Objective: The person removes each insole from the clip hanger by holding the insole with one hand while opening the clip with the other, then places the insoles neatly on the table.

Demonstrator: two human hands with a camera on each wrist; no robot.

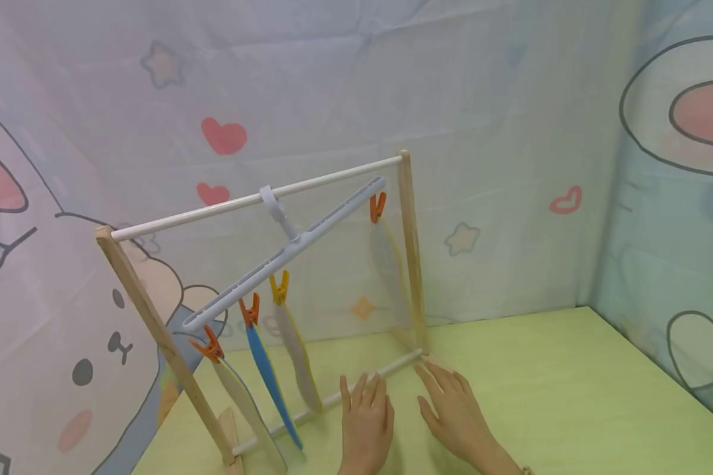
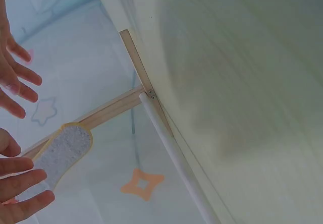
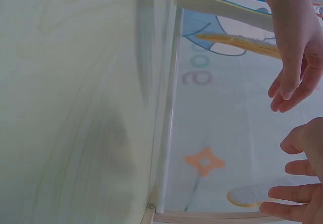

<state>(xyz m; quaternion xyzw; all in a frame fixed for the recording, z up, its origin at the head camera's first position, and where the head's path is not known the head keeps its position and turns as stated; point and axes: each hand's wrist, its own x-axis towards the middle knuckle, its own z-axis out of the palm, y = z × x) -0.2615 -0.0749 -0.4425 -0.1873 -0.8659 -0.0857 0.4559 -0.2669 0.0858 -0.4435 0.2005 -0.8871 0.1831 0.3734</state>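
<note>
Light wooden rack with white rods point(image 1: 412, 251) stands on a pale yellow-green tabletop point(image 1: 541, 389), before a white cloth backdrop printed with hearts and stars point(image 1: 499, 132). Light grey plastic hanger point(image 1: 284, 253) hooks over the white top rod point(image 1: 214, 208), its bar running askew to the rod. Four clips along it, each with a long, thin, insole-shaped pad hanging below. From the left: orange clip point(image 1: 214, 346) with a pale pad point(image 1: 245, 404); second orange clip point(image 1: 250, 311) with a blue pad point(image 1: 271, 382); yellow clip point(image 1: 280, 289) with a grey, yellow-edged pad point(image 1: 297, 353); then, after a wide gap, far-end orange clip point(image 1: 377, 208) with another grey, yellow-edged pad point(image 1: 389, 264) beside the right post. Left hand point(image 1: 366, 422) is empty, fingers extended, near the white lower rod point(image 1: 398, 365). Right hand point(image 1: 457, 415) is likewise empty, fingers loosely spread, near that rod's right end. The hands are apart from each other; wrist views show both clear of the lower rod.
</note>
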